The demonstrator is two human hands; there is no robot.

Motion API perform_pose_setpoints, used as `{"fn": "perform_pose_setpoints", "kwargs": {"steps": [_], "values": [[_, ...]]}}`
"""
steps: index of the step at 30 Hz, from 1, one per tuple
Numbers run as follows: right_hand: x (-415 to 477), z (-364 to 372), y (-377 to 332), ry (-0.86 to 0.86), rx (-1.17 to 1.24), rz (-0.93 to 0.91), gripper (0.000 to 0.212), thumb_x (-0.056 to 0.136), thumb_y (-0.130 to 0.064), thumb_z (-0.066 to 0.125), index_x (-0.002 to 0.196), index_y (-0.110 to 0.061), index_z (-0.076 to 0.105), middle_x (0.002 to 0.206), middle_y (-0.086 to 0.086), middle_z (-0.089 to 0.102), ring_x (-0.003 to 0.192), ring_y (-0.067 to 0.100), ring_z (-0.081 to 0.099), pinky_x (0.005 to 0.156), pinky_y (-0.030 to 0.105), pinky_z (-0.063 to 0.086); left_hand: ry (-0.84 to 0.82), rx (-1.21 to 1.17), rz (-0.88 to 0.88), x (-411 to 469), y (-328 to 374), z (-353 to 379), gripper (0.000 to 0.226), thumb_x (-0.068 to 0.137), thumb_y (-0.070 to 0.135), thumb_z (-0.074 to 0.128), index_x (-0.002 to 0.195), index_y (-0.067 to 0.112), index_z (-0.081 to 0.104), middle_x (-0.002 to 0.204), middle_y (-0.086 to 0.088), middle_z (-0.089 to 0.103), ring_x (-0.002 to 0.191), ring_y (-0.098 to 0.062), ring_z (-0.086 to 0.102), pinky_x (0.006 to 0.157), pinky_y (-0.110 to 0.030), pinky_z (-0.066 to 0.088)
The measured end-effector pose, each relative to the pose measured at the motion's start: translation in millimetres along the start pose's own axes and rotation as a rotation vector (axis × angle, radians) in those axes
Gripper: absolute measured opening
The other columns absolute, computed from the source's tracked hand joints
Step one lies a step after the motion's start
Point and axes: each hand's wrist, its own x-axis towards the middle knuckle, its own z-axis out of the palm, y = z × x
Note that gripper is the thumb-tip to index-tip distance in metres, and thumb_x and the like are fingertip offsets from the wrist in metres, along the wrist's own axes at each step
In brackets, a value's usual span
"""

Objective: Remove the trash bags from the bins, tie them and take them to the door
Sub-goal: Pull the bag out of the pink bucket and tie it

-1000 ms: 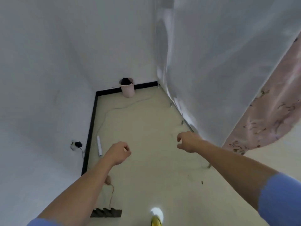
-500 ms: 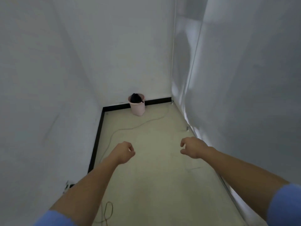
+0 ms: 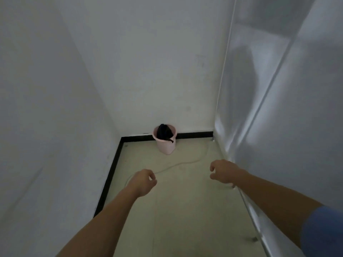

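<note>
Pink plastic bin (image 3: 166, 147), upright on the floor (image 3: 185, 210) at the foot of the back wall, well ahead of both my arms. Black trash bag (image 3: 163, 132) sits inside it. Its top is gathered into a dark peak that stands above the rim, and a short tail hangs over the front edge. Whether that neck is already knotted I cannot tell at this range. Left grip (image 3: 144, 182) and right grip (image 3: 222, 171) hang over the floor short of the bin, fingers loosely curled, released, holding nothing. A pale cord (image 3: 174, 164) lies on the floor between my grips and the bin.

Handling, as I judge it: thin film, soft and limp, somewhat slippery, easily torn if pulled by a small pinch. The load looks small, so I expect little weight. I would take hold at the gathered peak, closing the whole grip round the bunched film below its tip, and lift straight up. The bin itself appears light and may rise with the bag, so I would press the other grip on the rim to keep it down.
</note>
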Motion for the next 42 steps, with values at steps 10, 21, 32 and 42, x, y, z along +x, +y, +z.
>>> {"fn": "perform_pose_setpoints", "kwargs": {"steps": [10,21,32,42], "values": [[245.0,-82.3,-70.0,-0.114,-0.100,-0.175,0.039,0.092,-0.042,0.058,0.126,-0.022,0.056,0.128,0.003,0.057,0.115,0.023,0.053,0.094,0.033,0.044,-0.028,-0.093,-0.196,200.4,-46.7,-61.1,0.012,0.086,0.031,0.062,0.090,0.020,0.061,0.093,-0.006,0.064,0.076,-0.019,0.060,0.069,-0.028,0.050],[481.3,-158.8,-110.0,-0.179,-0.061,-0.037,0.039,0.091,-0.041,0.059,0.126,-0.021,0.056,0.130,0.003,0.056,0.116,0.023,0.053,0.094,0.033,0.044,-0.122,-0.052,-0.167,462.2,-66.1,-160.6,0.021,0.089,0.028,0.060,0.101,0.011,0.065,0.108,-0.012,0.064,0.094,-0.026,0.061,0.080,-0.033,0.049],[714.3,-149.9,-135.7,-0.362,-0.068,-0.082,0.037,0.094,-0.035,0.056,0.127,-0.017,0.056,0.130,0.005,0.056,0.115,0.023,0.055,0.091,0.032,0.043,-0.182,-0.164,-0.299,646.9,-85.9,-144.7,0.013,0.090,0.027,0.059,0.098,0.017,0.063,0.102,-0.004,0.056,0.082,-0.016,0.053,0.075,-0.024,0.041],[878.5,-50.9,-149.8,-0.470,0.017,0.017,0.032,0.095,-0.029,0.056,0.123,-0.015,0.058,0.121,0.005,0.061,0.109,0.023,0.058,0.083,0.029,0.044,-0.250,-0.248,-0.373,807.2,-142.0,-68.3,0.018,0.090,0.025,0.056,0.102,0.015,0.065,0.090,0.000,0.056,0.081,-0.016,0.053,0.073,-0.024,0.041]]}}
